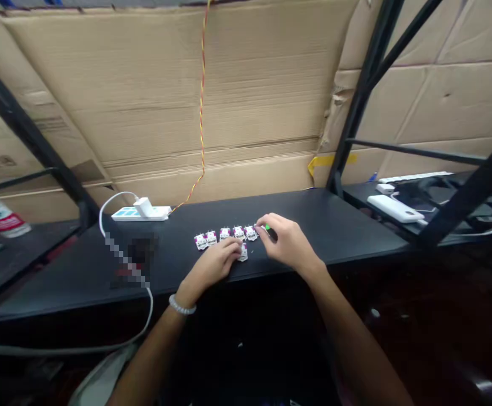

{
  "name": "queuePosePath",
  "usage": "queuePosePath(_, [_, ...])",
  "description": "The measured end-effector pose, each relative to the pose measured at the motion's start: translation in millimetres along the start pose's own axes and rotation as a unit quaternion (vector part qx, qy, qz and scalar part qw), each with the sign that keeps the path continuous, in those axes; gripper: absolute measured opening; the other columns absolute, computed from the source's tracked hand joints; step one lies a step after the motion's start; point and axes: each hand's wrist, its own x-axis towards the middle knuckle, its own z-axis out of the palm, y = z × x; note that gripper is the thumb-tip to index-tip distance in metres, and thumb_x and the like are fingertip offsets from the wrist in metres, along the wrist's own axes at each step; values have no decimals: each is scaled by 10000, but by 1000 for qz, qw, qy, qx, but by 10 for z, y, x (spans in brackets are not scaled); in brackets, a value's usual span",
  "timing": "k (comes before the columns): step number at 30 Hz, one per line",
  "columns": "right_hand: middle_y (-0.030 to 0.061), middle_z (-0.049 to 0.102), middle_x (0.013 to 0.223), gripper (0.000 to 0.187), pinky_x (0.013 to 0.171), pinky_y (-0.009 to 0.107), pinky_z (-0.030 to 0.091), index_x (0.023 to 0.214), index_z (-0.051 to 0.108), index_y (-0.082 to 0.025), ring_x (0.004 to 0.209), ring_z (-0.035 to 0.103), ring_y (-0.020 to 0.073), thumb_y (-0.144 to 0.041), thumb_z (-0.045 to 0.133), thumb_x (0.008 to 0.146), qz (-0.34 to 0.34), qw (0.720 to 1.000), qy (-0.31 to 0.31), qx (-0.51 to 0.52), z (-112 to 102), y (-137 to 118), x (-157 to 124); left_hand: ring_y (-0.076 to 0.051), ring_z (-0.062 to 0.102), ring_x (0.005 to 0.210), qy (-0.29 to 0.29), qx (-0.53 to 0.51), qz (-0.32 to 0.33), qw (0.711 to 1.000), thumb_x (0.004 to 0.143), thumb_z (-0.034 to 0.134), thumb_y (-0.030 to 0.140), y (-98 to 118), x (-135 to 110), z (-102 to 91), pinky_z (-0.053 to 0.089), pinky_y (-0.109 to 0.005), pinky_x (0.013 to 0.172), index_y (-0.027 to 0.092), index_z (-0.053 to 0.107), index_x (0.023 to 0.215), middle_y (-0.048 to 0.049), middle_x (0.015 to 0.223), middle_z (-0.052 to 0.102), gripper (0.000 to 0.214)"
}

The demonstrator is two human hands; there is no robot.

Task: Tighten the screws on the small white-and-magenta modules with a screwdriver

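Observation:
Several small white-and-purple plastic parts [225, 233] stand in a row on the black table [173, 259]. My left hand [216, 262] reaches in front of the row, its fingers closed around the edge of a separate white-and-purple part [243, 252] nearer the front edge. At the right end of the row, my right hand [286, 241] has thumb and forefinger pinched on another such part, mostly covered by the fingertips. A small bright green spot [267, 226] shows between those fingers; what it belongs to is unclear.
A white power strip [159, 213] with a plugged-in white adapter [143, 207] lies at the back left. Its white cable [150, 316] hangs over the front edge. Black metal posts [358, 107] flank the table; a cardboard wall [266, 84] closes the back. A white power bank [395, 209] lies right.

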Motion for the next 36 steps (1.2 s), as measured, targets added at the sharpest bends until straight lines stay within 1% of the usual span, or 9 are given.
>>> queuePosePath(7, [58,738,962,116,819,295,497,975,669,-212,845,690,197,-187,560,1009,-7,1000,16,11,10,9,-4,-248,719,1142,-9,14,-1,1000,1075,476,187,-21,0,4,582,-392,1025,215,682,1007,-100,1290,713,219])
queuePosePath(12, [55,728,938,119,812,296,501,971,664,-208,849,699,202,-191,552,1009,-15,999,33,17,-2,18,-4,-247,724,1126,-11,37,2,999,1077,470,174,-6,-3,16,588,-386,993,211,676,1031,-101,1295,715,214])
queuePosePath(18, [60,715,919,116,822,320,515,952,638,-217,855,694,214,-214,539,1012,-19,998,55,30,-20,-23,13,-272,722,1106,4,89,21,996,1075,472,170,0,-34,25,586,-427,979,202,664,1033,-119,1273,732,199])
queuePosePath(21, [77,697,980,101,839,351,527,1049,622,-219,889,672,228,-254,541,999,-29,993,100,62,-68,-20,1,-270,723,1120,11,79,17,997,1073,487,181,-6,-75,17,590,-424,989,206,653,1042,-117,1268,731,170])
queuePosePath(23, [77,654,1010,220,827,371,539,1185,572,-221,900,649,233,-252,504,977,-24,987,123,105,-120,23,-23,-264,721,1135,14,58,9,998,1077,487,190,-7,-96,13,590,-419,1002,210,650,1041,-112,1266,730,169])
queuePosePath(26, [27,565,949,351,712,348,547,1315,448,-264,796,599,202,-239,447,965,11,972,120,203,-215,122,-63,-255,717,1135,15,31,1,999,1077,490,201,-5,-105,13,589,-417,1014,215,654,1032,-106,1257,727,171])
queuePosePath(28, [36,572,1009,374,767,367,583,1370,428,-279,874,622,209,-282,460,998,2,960,139,245,-277,164,-75,-252,710,1135,13,18,-1,1000,1076,496,204,0,-97,14,585,-416,1023,216,656,1026,-104,1256,722,168])
queuePosePath(32, [73,638,1145,428,916,404,626,1456,483,-283,1014,696,226,-395,551,1049,-6,943,177,281,-325,116,-47,-248,692,1123,11,-3,-6,1000,1068,507,194,22,-74,5,575,-410,1023,216,657,1035,-100,1222,710,155])
queuePosePath(36, [85,709,1214,437,944,416,653,1435,561,-298,1012,757,231,-396,661,1020,-8,929,218,300,-172,23,1,-241,678,1082,11,-19,-14,1000,1055,522,189,46,-56,2,575,-400,995,215,648,1028,-91,1175,695,132])
